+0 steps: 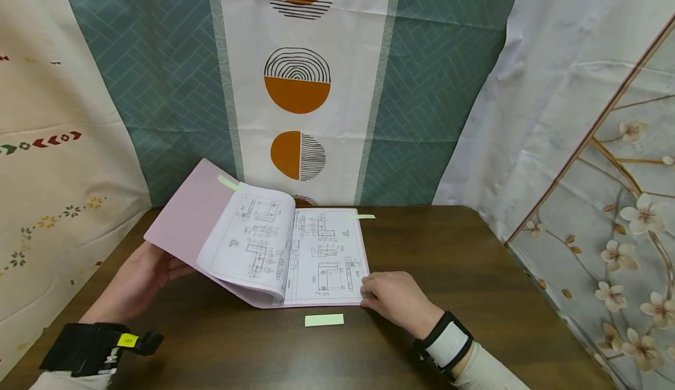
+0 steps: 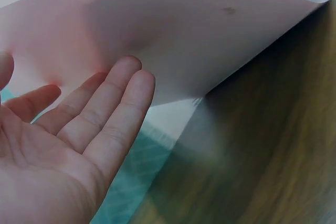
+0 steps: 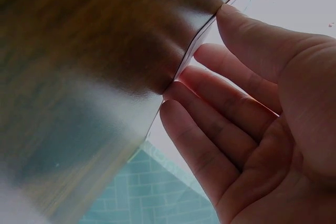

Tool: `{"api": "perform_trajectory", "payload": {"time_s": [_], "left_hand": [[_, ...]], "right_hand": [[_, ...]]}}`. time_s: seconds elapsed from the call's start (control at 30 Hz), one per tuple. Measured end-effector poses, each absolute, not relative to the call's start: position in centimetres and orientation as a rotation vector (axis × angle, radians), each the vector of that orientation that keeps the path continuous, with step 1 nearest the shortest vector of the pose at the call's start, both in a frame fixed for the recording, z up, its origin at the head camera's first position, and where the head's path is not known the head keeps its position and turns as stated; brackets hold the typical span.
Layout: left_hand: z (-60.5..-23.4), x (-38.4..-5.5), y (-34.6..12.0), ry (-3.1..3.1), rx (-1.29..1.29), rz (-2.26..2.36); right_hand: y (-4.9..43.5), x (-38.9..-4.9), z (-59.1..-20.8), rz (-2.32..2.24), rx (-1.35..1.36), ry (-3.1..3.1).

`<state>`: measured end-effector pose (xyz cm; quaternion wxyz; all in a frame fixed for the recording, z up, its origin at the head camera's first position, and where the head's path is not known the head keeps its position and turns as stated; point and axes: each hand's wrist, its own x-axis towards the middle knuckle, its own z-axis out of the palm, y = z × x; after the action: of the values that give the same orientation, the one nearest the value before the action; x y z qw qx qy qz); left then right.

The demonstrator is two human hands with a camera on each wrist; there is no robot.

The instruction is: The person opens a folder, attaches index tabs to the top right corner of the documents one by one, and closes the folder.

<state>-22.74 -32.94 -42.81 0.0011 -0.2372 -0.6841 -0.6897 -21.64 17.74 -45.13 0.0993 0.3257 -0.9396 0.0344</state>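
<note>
A booklet with a pink cover [image 1: 184,211] lies open on the table, with line drawings of parts on its white pages [image 1: 329,261]. Its left side is raised and tilted, and one leaf curls over near the fold. My left hand [image 1: 145,276] is under the lifted cover. In the left wrist view, straight fingers [image 2: 113,111] touch the cover's underside. At the booklet's lower right edge rests my right hand [image 1: 395,299]. Seen from the right wrist, its thumb and fingertips [image 3: 176,111] touch that edge, fingers loosely extended.
A pale green strip [image 1: 324,320] lies on the brown table [image 1: 432,249] in front of the booklet. Similar strips stick to the cover's top [image 1: 228,182] and the right page's top corner [image 1: 364,216]. Patterned cloths [image 1: 448,56] hang behind and on both sides.
</note>
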Motion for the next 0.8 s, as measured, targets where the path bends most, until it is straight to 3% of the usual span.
{"api": "perform_trajectory", "payload": {"time_s": [0.8], "left_hand": [[-43.8,-24.3,-23.1,-2.604,-0.641,-1.604]], "right_hand": [[17.9,-21.6,-45.0,0.101,0.976,-2.775]]}}
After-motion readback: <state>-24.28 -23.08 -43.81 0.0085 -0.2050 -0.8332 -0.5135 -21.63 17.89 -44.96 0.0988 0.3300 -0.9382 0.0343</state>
